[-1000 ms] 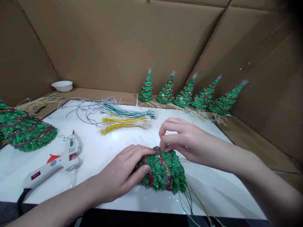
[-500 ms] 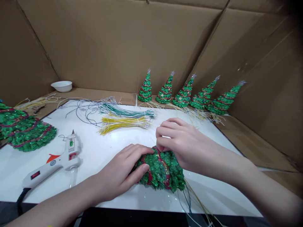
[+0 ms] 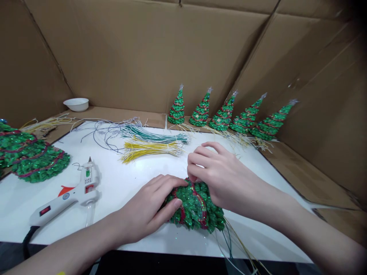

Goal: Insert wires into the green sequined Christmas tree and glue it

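Observation:
A small green glittery Christmas tree [image 3: 190,206] with red garland lies on its side at the front of the white table. My left hand [image 3: 155,204] is wrapped round its narrower end, thumb on the near side and fingers over the top. Above the tree, my right hand [image 3: 213,172] is closed in a pinch, its fingertips at the garland on the upper side. What is between those fingertips is hidden. Thin green and yellow wires [image 3: 241,242] trail from the tree's wide base over the table's front edge.
A white glue gun [image 3: 64,202] lies at the left beside more decorated trees [image 3: 40,160]. Yellow wire bundles [image 3: 151,149] and green ones [image 3: 157,134] lie mid-table. Several finished trees [image 3: 222,112] stand along the cardboard wall [image 3: 143,57]. At the back left sits a white bowl [image 3: 77,104].
The view has shifted very slightly. My right fingers have moved a little at the garland; my left hand keeps its hold on the tree.

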The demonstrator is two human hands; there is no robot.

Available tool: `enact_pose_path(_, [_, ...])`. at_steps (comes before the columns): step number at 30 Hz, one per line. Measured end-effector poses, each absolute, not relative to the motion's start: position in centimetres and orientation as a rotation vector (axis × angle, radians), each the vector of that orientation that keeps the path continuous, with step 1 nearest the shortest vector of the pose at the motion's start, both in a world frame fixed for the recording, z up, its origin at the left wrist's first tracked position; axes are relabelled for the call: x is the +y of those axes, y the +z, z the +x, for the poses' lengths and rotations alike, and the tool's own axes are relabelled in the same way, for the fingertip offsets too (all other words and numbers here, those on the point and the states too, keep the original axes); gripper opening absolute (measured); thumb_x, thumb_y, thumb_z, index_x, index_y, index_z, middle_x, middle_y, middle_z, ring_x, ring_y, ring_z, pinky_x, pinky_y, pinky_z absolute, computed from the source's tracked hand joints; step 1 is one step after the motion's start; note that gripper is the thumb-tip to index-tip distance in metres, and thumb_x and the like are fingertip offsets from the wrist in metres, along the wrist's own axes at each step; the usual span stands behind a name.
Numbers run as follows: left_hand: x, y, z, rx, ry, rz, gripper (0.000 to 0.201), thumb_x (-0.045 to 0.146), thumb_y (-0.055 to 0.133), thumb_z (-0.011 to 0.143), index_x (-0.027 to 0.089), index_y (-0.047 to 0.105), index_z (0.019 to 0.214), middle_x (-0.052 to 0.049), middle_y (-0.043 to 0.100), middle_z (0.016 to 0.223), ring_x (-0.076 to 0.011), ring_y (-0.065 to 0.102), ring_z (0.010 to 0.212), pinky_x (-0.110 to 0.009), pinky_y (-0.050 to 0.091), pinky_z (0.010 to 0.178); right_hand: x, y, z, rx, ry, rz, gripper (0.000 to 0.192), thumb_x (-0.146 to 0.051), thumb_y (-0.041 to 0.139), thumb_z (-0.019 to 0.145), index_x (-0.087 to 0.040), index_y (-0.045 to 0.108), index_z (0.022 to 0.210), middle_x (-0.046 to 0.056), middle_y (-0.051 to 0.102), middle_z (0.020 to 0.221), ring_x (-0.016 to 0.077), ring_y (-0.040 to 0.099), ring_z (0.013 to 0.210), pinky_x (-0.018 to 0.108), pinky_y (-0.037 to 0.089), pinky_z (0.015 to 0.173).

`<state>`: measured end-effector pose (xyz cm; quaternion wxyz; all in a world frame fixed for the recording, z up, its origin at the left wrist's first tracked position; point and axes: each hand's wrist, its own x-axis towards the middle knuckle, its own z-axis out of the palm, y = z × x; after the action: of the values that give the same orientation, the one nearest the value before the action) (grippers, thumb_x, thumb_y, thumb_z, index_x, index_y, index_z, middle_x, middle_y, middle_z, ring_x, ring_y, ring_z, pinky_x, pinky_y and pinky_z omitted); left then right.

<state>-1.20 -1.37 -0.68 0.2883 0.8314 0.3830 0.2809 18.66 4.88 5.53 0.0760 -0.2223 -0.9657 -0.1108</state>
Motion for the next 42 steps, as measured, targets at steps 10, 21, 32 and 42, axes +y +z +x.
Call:
enact_pose_path(10, [-1.3, -0.8, -1.3, 1.005, 0.762, 2.228, 0.028, 0.022, 0.04, 0.098, 0.021, 0.044, 0.126, -0.004, 0.057, 0.123, -0.0157, 0.051, 0.112, -0.029, 0.04, 0.098, 5.4, 5.6, 18.6, -2.78, -0.166, -0.705, 0.027, 0.006, 0.046, 0.066, -0.016, 0.06, 0.072, 0.005, 0.061, 0.079, 0.0209, 0.055, 0.082, 0.039, 0.037, 0.084])
enact_pose_path(21, [-1.4, -0.8, -1.3, 1.007, 0.762, 2.227, 0.028, 0.023, 0.041, 0.098, 0.021, 0.044, 0.125, -0.004, 0.057, 0.122, -0.0165, 0.052, 0.111, -0.031, 0.042, 0.098, 5.1, 6.7, 19.9, -2.854, 0.147, -0.836, 0.022, -0.002, 0.051, 0.081, -0.019, 0.064, 0.074, 0.003, 0.06, 0.083, 0.0196, 0.054, 0.083, 0.038, 0.038, 0.082])
enact_pose_path(32, [-1.5, -0.7, -1.4, 1.005, 0.76, 2.225, 0.028, 0.023, 0.041, 0.098, 0.022, 0.044, 0.126, -0.006, 0.058, 0.123, -0.0183, 0.053, 0.112, -0.032, 0.043, 0.098, 5.1, 6.5, 18.9, -2.901, 0.215, -0.955, 0.013, -0.008, 0.058, 0.083, -0.018, 0.062, 0.076, 0.002, 0.062, 0.083, 0.0197, 0.057, 0.083, 0.037, 0.039, 0.082])
enact_pose_path(42, [-1.5, -0.6, -1.4, 1.009, 0.753, 2.228, 0.028, 0.023, 0.041, 0.098, 0.022, 0.045, 0.125, -0.006, 0.058, 0.123, -0.0181, 0.053, 0.111, -0.032, 0.043, 0.097, 5.3, 6.0, 19.6, -2.875, 0.341, -0.925, 0.015, -0.007, 0.054, 0.084, -0.019, 0.061, 0.08, 0.002, 0.061, 0.085, 0.0186, 0.056, 0.085, 0.034, 0.039, 0.082])
